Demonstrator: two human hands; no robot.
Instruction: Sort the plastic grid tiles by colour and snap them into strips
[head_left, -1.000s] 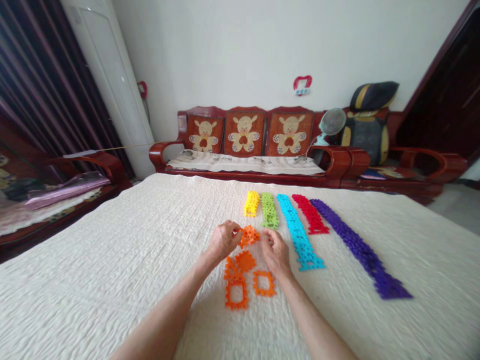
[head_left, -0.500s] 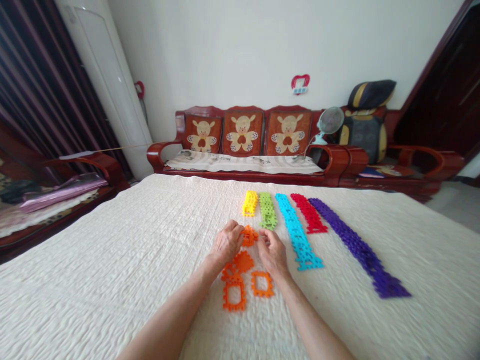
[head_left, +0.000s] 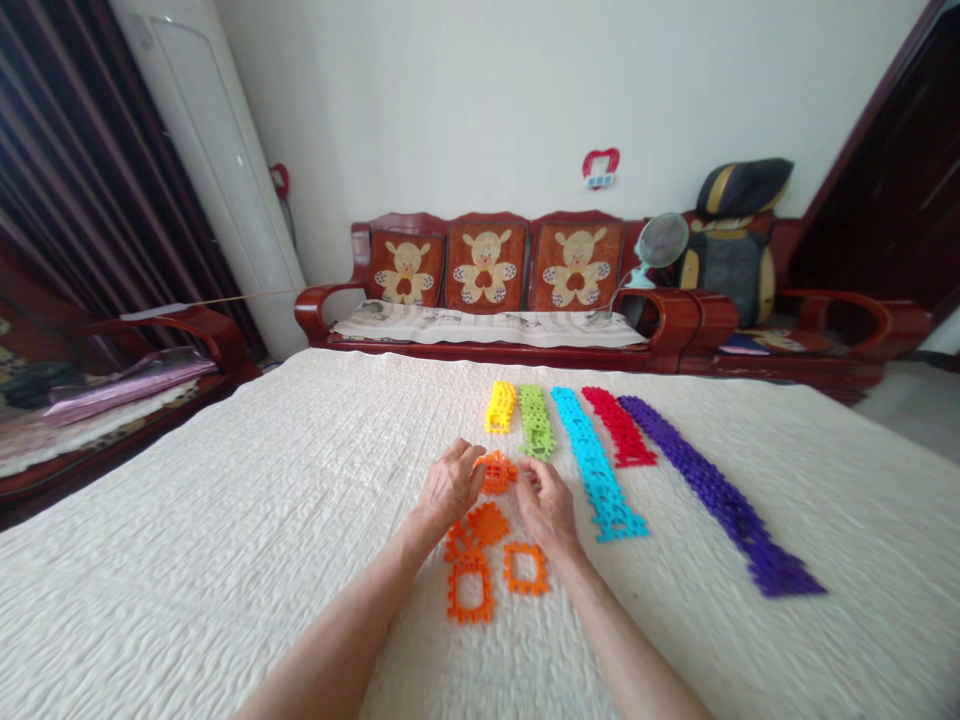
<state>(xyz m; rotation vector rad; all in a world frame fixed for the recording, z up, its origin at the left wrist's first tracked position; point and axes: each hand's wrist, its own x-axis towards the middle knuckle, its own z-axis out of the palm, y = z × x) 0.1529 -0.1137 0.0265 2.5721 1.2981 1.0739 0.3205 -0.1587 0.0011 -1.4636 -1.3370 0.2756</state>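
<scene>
Between my two hands sits a small stack of orange interlocking plastic tiles [head_left: 496,474] with notched edges. My left hand [head_left: 453,483] is closed at its left side, thumb and fingers against the stack. From the right, my right hand [head_left: 547,505] pinches the stack's other edge with curled fingers; its fingertips are partly hidden. Closer to me lie loose orange tiles: a square frame [head_left: 526,568], another open frame [head_left: 470,592], and a solid piece [head_left: 488,523] overlapping others by my left wrist.
Beyond my hands, rows of matching tiles lie on the cream quilted cover [head_left: 225,520]: yellow [head_left: 500,407], green [head_left: 536,420], light blue [head_left: 596,465], red [head_left: 619,427] and purple [head_left: 712,490]. A wooden sofa [head_left: 675,325] with bear cushions stands behind.
Hardly anything differs. My left hand has shifted very slightly left, showing a little more of the orange stack; the tile rows stay in place.
</scene>
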